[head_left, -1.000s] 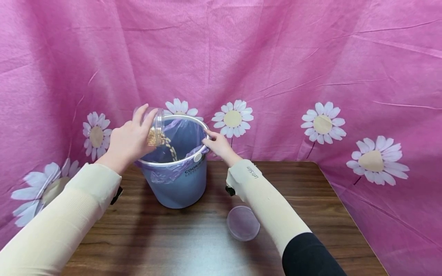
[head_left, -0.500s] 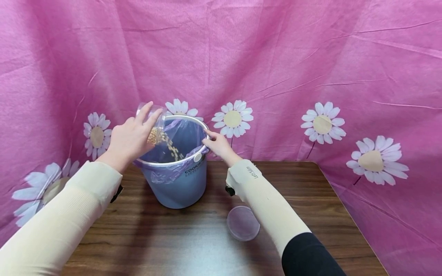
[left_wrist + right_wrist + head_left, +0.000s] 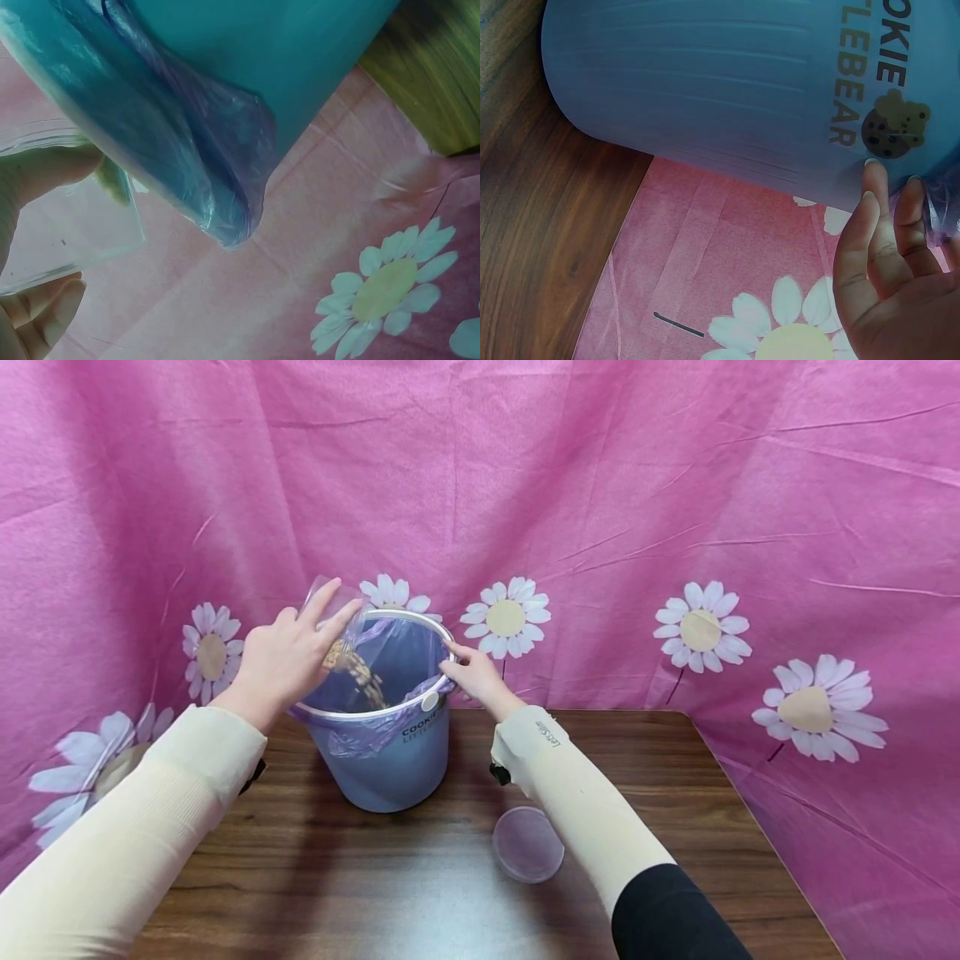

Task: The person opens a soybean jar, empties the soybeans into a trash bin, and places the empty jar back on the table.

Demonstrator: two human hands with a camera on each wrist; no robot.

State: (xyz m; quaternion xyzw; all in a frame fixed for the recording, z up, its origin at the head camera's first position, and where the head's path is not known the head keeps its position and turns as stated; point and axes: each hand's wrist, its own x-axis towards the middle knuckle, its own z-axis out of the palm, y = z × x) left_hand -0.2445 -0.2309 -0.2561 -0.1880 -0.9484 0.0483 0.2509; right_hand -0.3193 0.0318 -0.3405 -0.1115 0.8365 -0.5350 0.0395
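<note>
My left hand (image 3: 281,656) grips a clear plastic jar (image 3: 90,232) around its sides, tilted mouth-down over the left part of the bin's opening. From it a stream of small tan nut-like pieces (image 3: 366,681) falls into the blue bin (image 3: 390,768); their exact kind is too blurred to tell. The bin stands upright, lined with a purple plastic bag (image 3: 367,737) folded over its white rim. At the right side of that rim, my right hand (image 3: 476,677) pinches the edge and liner, thumb inside view. The bin's bottom inside is hidden.
A round translucent lid (image 3: 528,845) lies flat on the brown wooden table (image 3: 390,893), right of the bin and beside my right forearm. Behind the table hangs a pink cloth (image 3: 600,510) printed with white daisies.
The jar in my left hand has tipped further and shifted slightly right. Its stream of pieces has thickened. My right hand and the bin have stayed in place.
</note>
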